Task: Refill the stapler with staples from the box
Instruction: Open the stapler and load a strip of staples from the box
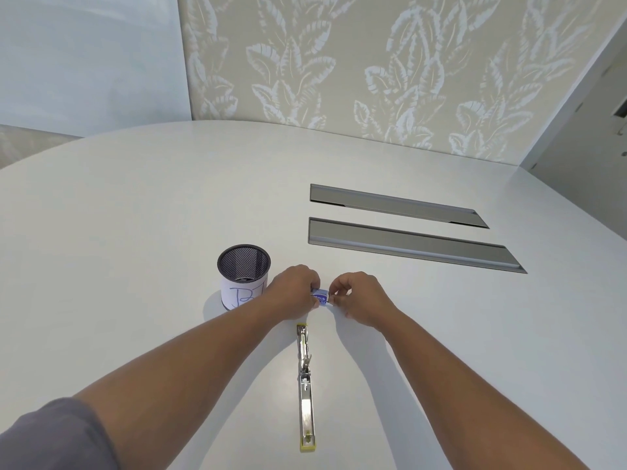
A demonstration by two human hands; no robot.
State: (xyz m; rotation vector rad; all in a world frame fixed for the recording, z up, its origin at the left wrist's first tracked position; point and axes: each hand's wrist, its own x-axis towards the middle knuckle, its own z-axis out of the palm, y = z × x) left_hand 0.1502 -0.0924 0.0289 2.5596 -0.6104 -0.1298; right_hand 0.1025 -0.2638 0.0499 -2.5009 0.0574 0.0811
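Observation:
A small blue-and-white staple box (321, 296) is held between both hands just above the white table (135, 232). My left hand (297, 286) grips its left end and my right hand (359, 296) pinches its right end with the fingertips. Much of the box is hidden by my fingers. The stapler (305, 385) lies flat on the table nearer to me, swung fully open into one long line, its metal staple channel facing up and yellow tips at both ends.
A black mesh pen cup (243, 276) with a white paper label stands just left of my left hand. Two long grey cable-slot covers (407, 245) are set into the table at the right. A patterned wall runs behind the table.

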